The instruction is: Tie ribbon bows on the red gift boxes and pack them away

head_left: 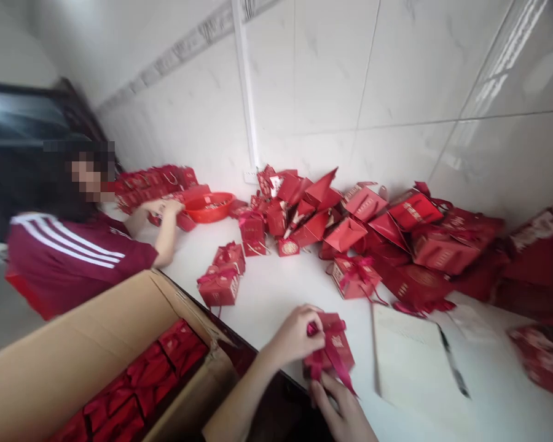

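Observation:
A small red gift box (341,344) sits on the white table in front of me, with a dark pink ribbon (335,363) across its top. My left hand (297,336) is closed at the box's upper left, pinching a loop of that ribbon between thumb and fingers. From below, my right hand (341,408) reaches to the box's near edge, its fingertips closed on a hanging part of the ribbon. One ribbon tail trails down over the box's right side. Part of the box is hidden behind my fingers.
Finished-looking ribboned boxes (219,285) stand left of centre. Behind them lies a heap of red gift bags and boxes (364,205). A notebook (410,356) and pen (454,362) lie right. An open carton (87,331) holds red boxes. A co-worker (74,245) sits near a red basin (209,209).

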`<state>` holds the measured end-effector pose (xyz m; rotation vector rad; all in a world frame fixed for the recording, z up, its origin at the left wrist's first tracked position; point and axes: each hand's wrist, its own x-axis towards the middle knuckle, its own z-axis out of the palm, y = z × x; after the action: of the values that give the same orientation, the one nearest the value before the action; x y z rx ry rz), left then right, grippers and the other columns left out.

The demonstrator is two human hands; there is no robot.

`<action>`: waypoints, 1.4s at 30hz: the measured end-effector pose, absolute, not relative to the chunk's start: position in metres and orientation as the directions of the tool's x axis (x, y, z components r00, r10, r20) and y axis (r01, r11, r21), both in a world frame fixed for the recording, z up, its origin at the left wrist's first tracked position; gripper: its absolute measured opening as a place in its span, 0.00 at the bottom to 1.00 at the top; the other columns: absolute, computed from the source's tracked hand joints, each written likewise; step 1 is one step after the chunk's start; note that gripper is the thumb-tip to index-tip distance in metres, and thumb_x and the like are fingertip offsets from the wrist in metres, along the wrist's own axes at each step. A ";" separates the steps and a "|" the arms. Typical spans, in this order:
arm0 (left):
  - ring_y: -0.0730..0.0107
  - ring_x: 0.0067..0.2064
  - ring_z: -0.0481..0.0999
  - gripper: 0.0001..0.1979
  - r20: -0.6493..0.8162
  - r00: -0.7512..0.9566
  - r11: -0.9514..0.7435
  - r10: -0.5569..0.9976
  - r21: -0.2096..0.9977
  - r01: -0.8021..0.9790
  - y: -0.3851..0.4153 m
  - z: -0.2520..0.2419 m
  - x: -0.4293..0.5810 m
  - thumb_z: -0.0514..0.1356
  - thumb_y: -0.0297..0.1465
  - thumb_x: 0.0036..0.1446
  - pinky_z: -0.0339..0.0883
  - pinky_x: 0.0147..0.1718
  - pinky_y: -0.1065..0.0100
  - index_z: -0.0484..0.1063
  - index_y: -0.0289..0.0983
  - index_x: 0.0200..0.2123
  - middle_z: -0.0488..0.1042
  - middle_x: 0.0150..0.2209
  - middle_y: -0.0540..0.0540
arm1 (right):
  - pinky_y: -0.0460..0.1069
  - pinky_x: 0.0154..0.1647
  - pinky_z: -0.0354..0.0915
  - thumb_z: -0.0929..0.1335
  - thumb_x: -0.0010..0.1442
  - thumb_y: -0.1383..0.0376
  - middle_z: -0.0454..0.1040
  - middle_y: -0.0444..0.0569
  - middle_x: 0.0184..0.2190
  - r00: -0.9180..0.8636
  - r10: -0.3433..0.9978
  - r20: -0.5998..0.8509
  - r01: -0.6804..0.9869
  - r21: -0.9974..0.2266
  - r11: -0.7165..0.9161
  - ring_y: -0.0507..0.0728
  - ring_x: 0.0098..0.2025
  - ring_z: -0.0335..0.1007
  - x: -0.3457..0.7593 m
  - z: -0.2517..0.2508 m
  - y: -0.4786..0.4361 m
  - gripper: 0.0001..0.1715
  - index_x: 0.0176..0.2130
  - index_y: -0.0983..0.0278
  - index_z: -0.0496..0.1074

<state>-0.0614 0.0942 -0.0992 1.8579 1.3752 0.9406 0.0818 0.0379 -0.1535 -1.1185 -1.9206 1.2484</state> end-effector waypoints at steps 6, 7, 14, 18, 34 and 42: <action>0.65 0.46 0.71 0.04 0.139 0.192 -0.222 0.971 0.820 0.527 0.098 -0.098 -0.061 0.55 0.24 0.47 0.64 0.45 0.65 0.65 0.37 0.24 0.70 0.46 0.46 | 0.47 0.26 0.54 0.54 0.64 0.55 0.59 0.41 0.21 -0.512 0.858 -0.043 0.325 -0.934 0.147 0.51 0.24 0.55 0.079 -0.130 0.039 0.20 0.25 0.61 0.55; 0.65 0.45 0.71 0.03 0.128 0.186 -0.209 0.974 0.820 0.532 0.098 -0.098 -0.061 0.55 0.24 0.48 0.65 0.43 0.65 0.65 0.37 0.24 0.70 0.47 0.47 | 0.46 0.26 0.53 0.54 0.64 0.56 0.58 0.41 0.21 -0.516 0.855 -0.057 0.318 -0.939 0.129 0.50 0.24 0.54 0.079 -0.129 0.039 0.19 0.25 0.61 0.55; 0.65 0.45 0.72 0.03 0.128 0.165 -0.199 0.978 0.811 0.550 0.098 -0.103 -0.060 0.56 0.26 0.48 0.66 0.39 0.66 0.65 0.38 0.24 0.70 0.48 0.47 | 0.46 0.26 0.54 0.54 0.65 0.56 0.61 0.41 0.21 -0.532 0.844 -0.072 0.263 -0.961 0.083 0.50 0.24 0.56 0.081 -0.128 0.034 0.19 0.26 0.62 0.56; 0.64 0.46 0.71 0.03 0.126 0.159 -0.194 0.979 0.809 0.554 0.098 -0.105 -0.061 0.56 0.26 0.48 0.66 0.41 0.65 0.65 0.38 0.24 0.70 0.48 0.47 | 0.46 0.25 0.53 0.54 0.64 0.57 0.60 0.41 0.20 -0.527 0.847 -0.069 0.286 -0.953 0.101 0.49 0.23 0.54 0.078 -0.129 0.034 0.18 0.26 0.61 0.55; 0.62 0.49 0.70 0.03 0.095 0.173 -0.173 0.980 0.833 0.525 0.097 -0.101 -0.061 0.55 0.27 0.49 0.65 0.44 0.63 0.66 0.38 0.25 0.69 0.49 0.45 | 0.47 0.28 0.56 0.55 0.64 0.56 0.61 0.43 0.22 -0.549 0.834 -0.057 0.288 -0.950 0.124 0.52 0.27 0.58 0.088 -0.130 0.043 0.20 0.24 0.62 0.58; 0.66 0.49 0.71 0.05 0.047 0.266 -0.158 0.963 0.896 0.415 0.098 -0.097 -0.071 0.54 0.27 0.51 0.66 0.46 0.67 0.70 0.38 0.30 0.68 0.51 0.46 | 0.47 0.30 0.58 0.57 0.64 0.56 0.64 0.44 0.23 -0.530 0.845 -0.070 0.284 -0.954 0.099 0.52 0.27 0.60 0.096 -0.131 0.044 0.22 0.23 0.63 0.62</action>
<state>-0.0708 0.0980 -0.0973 1.7215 1.2713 0.8460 0.0962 0.0439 -0.1314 -1.1008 -1.8747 1.4427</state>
